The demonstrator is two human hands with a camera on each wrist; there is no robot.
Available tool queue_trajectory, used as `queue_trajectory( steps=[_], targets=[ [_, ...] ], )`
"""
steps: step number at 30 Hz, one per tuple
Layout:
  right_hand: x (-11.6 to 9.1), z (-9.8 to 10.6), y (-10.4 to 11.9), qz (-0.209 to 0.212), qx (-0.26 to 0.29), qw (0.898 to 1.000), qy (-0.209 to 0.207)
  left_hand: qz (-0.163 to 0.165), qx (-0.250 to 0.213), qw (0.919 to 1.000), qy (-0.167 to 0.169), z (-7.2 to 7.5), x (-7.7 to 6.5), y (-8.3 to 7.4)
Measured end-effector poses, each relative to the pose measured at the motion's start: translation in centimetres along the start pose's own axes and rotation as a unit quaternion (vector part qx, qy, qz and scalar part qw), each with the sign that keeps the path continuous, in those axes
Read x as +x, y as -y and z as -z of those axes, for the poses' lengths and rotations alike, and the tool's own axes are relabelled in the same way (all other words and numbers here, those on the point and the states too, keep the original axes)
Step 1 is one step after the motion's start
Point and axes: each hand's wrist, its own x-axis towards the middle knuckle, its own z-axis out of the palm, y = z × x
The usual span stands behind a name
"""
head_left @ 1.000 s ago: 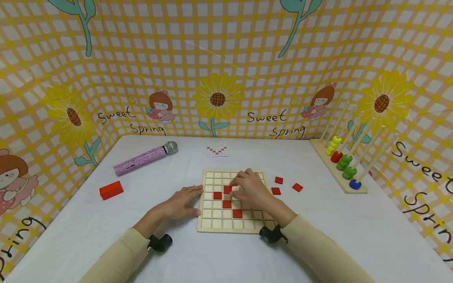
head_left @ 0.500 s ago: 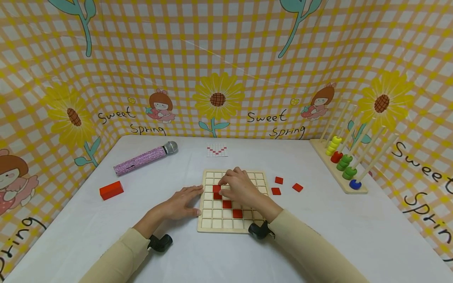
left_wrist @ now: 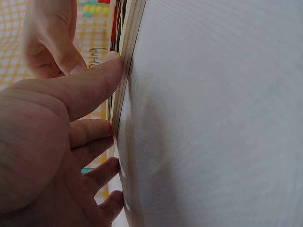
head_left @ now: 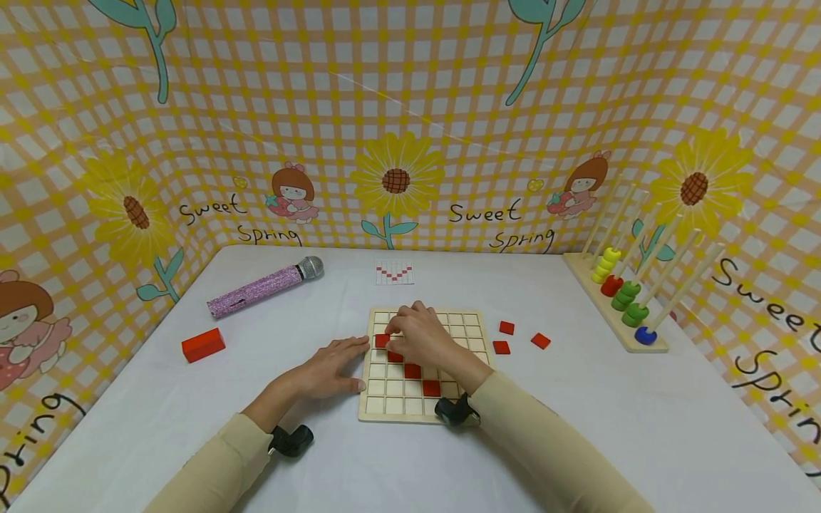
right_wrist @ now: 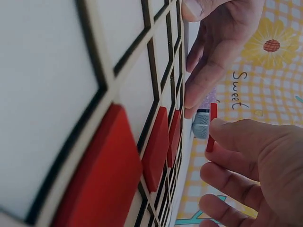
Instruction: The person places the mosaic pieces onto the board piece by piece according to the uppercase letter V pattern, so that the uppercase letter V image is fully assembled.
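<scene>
A wooden grid board (head_left: 380, 406) lies on the white table. Three red square tiles sit in its cells in a diagonal, the lowest red tile (head_left: 432, 388) nearest the front edge. My right hand (head_left: 420, 340) pinches another red tile (right_wrist: 212, 127) between thumb and finger; in the right wrist view it is held just off the board, over the upper left cells. My left hand (head_left: 328, 369) rests beside the board with straight fingers, its thumb and fingertips touching the left edge, as the left wrist view (left_wrist: 52, 127) also shows.
Right of the board lie three loose red tiles (head_left: 502, 348). A pattern card (head_left: 394, 272) is behind it. A glittery microphone (head_left: 259, 289) and a red block (head_left: 203, 345) lie at left. A peg stand with coloured beads (head_left: 635, 336) stands at far right.
My right hand has moved left across the board with the pinched tile, from above the third column to the first. My left hand has stayed at the board's edge.
</scene>
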Motion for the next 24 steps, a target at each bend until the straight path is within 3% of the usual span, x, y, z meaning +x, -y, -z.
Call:
queue_trajectory(
  steps=[24],
  targets=[
    [2.0, -0.8, -0.2, -0.038, -0.013, 0.997, 0.058, -0.003, 0.007, 1.0, 0.002, 0.1, -0.1, 0.0]
  ],
)
